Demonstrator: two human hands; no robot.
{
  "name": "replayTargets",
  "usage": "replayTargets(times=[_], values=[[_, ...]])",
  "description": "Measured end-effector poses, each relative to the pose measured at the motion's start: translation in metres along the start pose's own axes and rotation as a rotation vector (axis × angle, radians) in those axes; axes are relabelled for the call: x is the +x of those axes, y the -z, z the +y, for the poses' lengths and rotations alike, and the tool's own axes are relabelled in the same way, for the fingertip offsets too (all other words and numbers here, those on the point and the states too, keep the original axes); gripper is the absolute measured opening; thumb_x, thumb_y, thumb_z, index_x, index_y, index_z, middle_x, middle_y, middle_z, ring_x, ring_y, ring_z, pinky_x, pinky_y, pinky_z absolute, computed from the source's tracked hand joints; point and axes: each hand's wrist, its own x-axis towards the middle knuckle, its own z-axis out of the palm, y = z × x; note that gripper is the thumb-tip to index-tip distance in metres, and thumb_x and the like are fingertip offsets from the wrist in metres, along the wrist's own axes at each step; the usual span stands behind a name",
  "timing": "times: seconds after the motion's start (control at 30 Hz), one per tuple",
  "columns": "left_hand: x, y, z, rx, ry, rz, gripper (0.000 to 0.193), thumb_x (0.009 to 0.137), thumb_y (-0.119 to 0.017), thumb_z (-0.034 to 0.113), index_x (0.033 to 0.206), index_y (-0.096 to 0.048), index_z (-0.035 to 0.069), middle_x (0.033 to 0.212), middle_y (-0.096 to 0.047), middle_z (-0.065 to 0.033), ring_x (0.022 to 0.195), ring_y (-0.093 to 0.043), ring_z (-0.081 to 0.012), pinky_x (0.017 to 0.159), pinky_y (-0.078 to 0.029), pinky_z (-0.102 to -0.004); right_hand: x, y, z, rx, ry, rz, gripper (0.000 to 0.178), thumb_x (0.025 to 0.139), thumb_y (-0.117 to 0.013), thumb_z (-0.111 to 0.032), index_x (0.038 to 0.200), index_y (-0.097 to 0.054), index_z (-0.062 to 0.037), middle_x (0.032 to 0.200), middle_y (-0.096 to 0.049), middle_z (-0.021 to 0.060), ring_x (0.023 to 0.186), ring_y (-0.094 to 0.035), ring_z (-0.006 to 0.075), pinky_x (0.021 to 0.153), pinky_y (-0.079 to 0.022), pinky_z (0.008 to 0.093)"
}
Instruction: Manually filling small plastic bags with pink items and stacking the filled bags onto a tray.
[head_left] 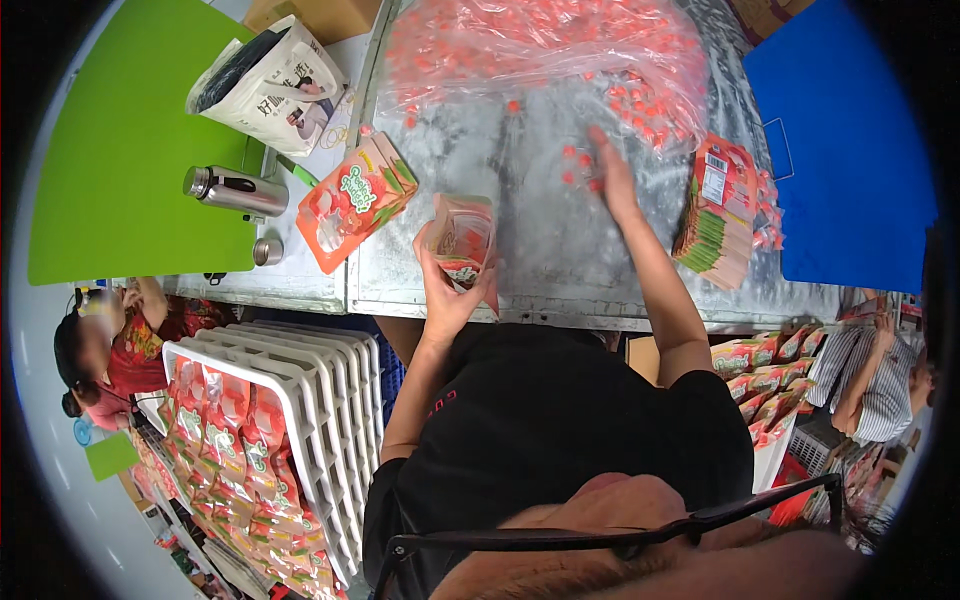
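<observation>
My left hand (pixel 446 306) grips a red printed pouch (pixel 466 268) by its side near the table's front edge. The pouch stands upright with its mouth spread open, and some contents show dimly inside. Over the metal table, my right hand (pixel 613 176) has its fingers stretched out, slightly blurred. Small red wrapped candies (pixel 569 153) lie right beside that hand. Beyond it, a large clear plastic bag (pixel 540 40) spreads across the far part of the table, full of the same red pieces, with more spilling from its edge.
Flat pouches lie in one stack (pixel 358 200) at left and another (pixel 716 205) at right. A steel flask (pixel 236 190), its cup (pixel 267 251) and a white bag (pixel 270 95) stand left. Green (pixel 130 150) and blue (pixel 840 150) panels flank the table. White crates (pixel 290 370) hold filled pouches. Other people sit both sides.
</observation>
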Motion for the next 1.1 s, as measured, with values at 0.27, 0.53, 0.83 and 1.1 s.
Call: replayTargets(times=[0.27, 0.53, 0.83, 1.1], values=[[-0.001, 0.005, -0.002, 0.069, -0.027, -0.024, 0.086, 0.078, -0.077, -0.007, 0.15, -0.031, 0.005, 0.136, -0.049, -0.0118, 0.128, -0.052, -0.023, 0.11, -0.045, -0.0397, 0.029, 0.057, 0.024, -0.753, 0.194, 0.347, 0.045, 0.108, -0.045, -0.033, 0.138, -0.064, -0.0058, 0.148, -0.057, 0.0186, 0.143, -0.044, 0.0377, 0.121, -0.028, 0.0466], [-0.005, 0.008, 0.003, 0.004, -0.015, 0.006, 0.084, 0.079, -0.077, -0.006, 0.149, -0.032, 0.004, 0.137, -0.049, -0.0121, 0.128, -0.053, -0.0232, 0.108, -0.047, -0.0391, -0.01, 0.034, 0.014, -0.772, 0.104, 0.243, 0.042, 0.105, -0.051, -0.029, 0.138, -0.063, -0.0053, 0.132, -0.068, 0.0178, 0.135, -0.051, 0.0371, 0.118, -0.034, 0.0448], [-0.003, 0.005, 0.004, 0.002, 0.001, -0.015, 0.081, 0.08, -0.076, -0.005, 0.148, -0.034, 0.004, 0.134, -0.051, -0.0114, 0.125, -0.055, -0.0226, 0.107, -0.047, -0.0387, -0.022, 0.048, 0.004, -0.132, -0.017, 0.248, 0.047, 0.104, -0.055, -0.028, 0.146, -0.056, -0.0064, 0.138, -0.064, 0.0171, 0.134, -0.054, 0.0352, 0.115, -0.038, 0.0401], [-0.001, 0.007, 0.003, 0.072, -0.027, -0.042, 0.081, 0.081, -0.075, -0.005, 0.149, -0.032, 0.004, 0.134, -0.05, -0.011, 0.126, -0.055, -0.0235, 0.108, -0.047, -0.0395, -0.03, -0.011, -0.034, -1.037, 0.419, -0.189, 0.074, 0.088, -0.075, -0.046, 0.155, -0.049, -0.0276, 0.164, -0.038, 0.0088, 0.152, -0.028, 0.0414, 0.122, -0.023, 0.062]])
